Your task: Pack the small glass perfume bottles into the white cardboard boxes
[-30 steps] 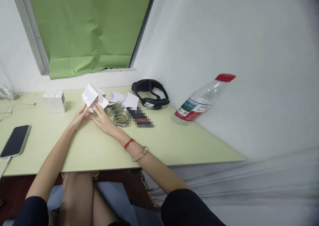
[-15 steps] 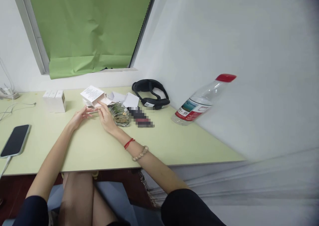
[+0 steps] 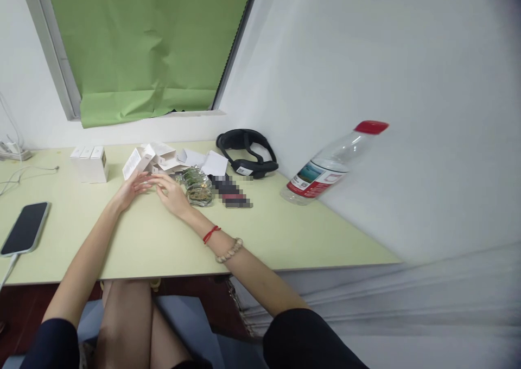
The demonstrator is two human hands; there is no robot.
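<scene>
A small white box (image 3: 136,161) with fine print on one face stands tilted at the fingers of my two hands. My left hand (image 3: 129,191) holds it near the lower edge, with the fingers reaching to the right. From the other side, my right hand (image 3: 173,195) has its fingertips at the box's lower end, touching or nearly touching the left fingers. The fingers partly hide that end. Several clear packets (image 3: 197,184) with green and golden contents lie just right of my right hand. Opened white cartons or folded papers (image 3: 211,163) lie behind them.
White boxes (image 3: 89,165) stand in a row at the left. A phone (image 3: 26,229) with a cable lies at the left front. Toward the wall are a black headset (image 3: 246,152), a pixelated dark object (image 3: 231,191) and a plastic bottle (image 3: 315,176) with a red cap.
The white box has turned and tipped leftward, so its printed face now looks left and more white pieces show behind it. The fingers of both hands have shifted closer together.
</scene>
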